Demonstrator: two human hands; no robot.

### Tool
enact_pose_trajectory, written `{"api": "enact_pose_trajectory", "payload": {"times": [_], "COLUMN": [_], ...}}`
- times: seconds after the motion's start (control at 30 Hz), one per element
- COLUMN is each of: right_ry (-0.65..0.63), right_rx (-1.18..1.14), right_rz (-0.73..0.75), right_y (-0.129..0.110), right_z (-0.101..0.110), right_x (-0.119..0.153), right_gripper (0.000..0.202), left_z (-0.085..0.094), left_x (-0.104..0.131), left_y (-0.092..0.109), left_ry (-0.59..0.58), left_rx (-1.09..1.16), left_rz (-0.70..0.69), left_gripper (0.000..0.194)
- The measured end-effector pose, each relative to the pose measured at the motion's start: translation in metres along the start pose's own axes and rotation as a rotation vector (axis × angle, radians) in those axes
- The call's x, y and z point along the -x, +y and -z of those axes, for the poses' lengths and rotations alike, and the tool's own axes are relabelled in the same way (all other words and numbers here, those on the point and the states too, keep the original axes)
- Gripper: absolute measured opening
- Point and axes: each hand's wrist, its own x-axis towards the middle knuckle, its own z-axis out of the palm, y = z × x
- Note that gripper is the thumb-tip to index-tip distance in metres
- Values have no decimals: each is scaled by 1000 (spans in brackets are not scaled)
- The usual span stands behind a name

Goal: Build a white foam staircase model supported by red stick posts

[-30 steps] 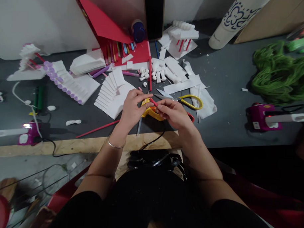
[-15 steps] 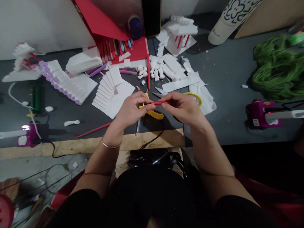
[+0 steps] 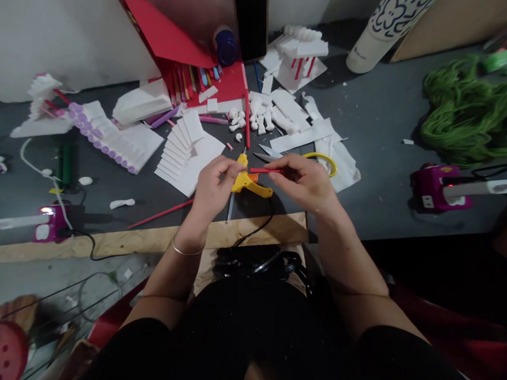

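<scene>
My right hand (image 3: 306, 178) pinches a short, thin red stick (image 3: 262, 170), which points left from the fingertips. To its left, my left hand (image 3: 216, 183) is apart from the stick, thumb and forefinger pressed together; whether anything is between them I cannot make out. Below and between both hands lies a yellow glue gun (image 3: 247, 184) with a clear glue stick (image 3: 231, 206) at its back end. Scissors with a yellow handle (image 3: 331, 164) lie just beyond my right hand, partly covered by it. A longer red stick (image 3: 161, 214) rests left of my left wrist.
Fanned white strips (image 3: 175, 154) lie on a white sheet at left. Small white shaped pieces (image 3: 262, 112) and cut scraps are farther back. A small white model on red posts (image 3: 306, 48) stands behind them. Green yarn (image 3: 468, 120) and a purple power adapter (image 3: 439, 188) are at right.
My left hand has come off the red stick and moved slightly left, leaving a gap. The stick stays in my right hand, and more of the glue gun shows.
</scene>
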Motion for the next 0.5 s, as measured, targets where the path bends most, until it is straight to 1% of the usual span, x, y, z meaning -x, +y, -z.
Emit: {"api": "enact_pose_trajectory", "payload": {"times": [0.07, 0.17, 0.3, 0.37, 0.5], "right_ry": [9, 17, 0, 4, 55], "right_rx": [-10, -39, -96, -189, -505], "right_rz": [4, 11, -2, -46, -146], "right_y": [0, 0, 3, 4, 7], "right_z": [-2, -4, -7, -10, -23], "right_x": [2, 4, 7, 7, 7], "right_gripper": [15, 15, 15, 21, 39], "left_z": [-1, -3, -5, -7, -14], "left_x": [3, 6, 8, 10, 15], "left_y": [-1, -3, -4, -5, -7], "left_ry": [-6, -48, -64, -51, 14], "left_rx": [10, 56, 97, 128, 221], "left_rz": [-31, -45, -66, -36, 56], "left_gripper": [48, 46, 35, 33, 40]}}
